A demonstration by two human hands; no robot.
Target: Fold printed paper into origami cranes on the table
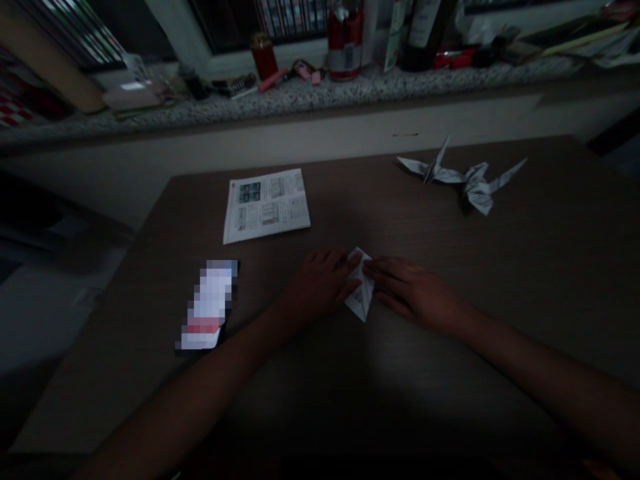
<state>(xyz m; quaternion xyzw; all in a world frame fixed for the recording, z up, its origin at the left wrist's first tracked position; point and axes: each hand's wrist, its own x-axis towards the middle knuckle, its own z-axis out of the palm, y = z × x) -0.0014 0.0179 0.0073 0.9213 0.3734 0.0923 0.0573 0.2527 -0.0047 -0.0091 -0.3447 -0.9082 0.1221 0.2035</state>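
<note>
**Skewed crease risked where small paper was steadied by fingertips**

The folded paper (364,301) was laid flat on the table (300,373), between the two hands, its points directed toward and away from the person. Its left edge was covered by the fingers of the left hand (317,283); its right edge was met by the fingertips of the right hand (417,290). Whether the paper was truly pinched by either hand, or only pressed down, could not be told in the dim light.

Uneven pressure was judged the main hazard: with one side pressed harder, the small shape could be turned and a fold set off its line. Layers could also be slid apart if a hand were lifted too soon. Misalignment could be overlooked, since part of the edges was hidden by fingers and shadow.

The phone (210,303) was placed just beside the left forearm (235,363), so it could be nudged by a careless sweep. The printed sheet (267,207) and the paper birds (479,190) were set farther back, where little danger was judged to be posed.
</note>
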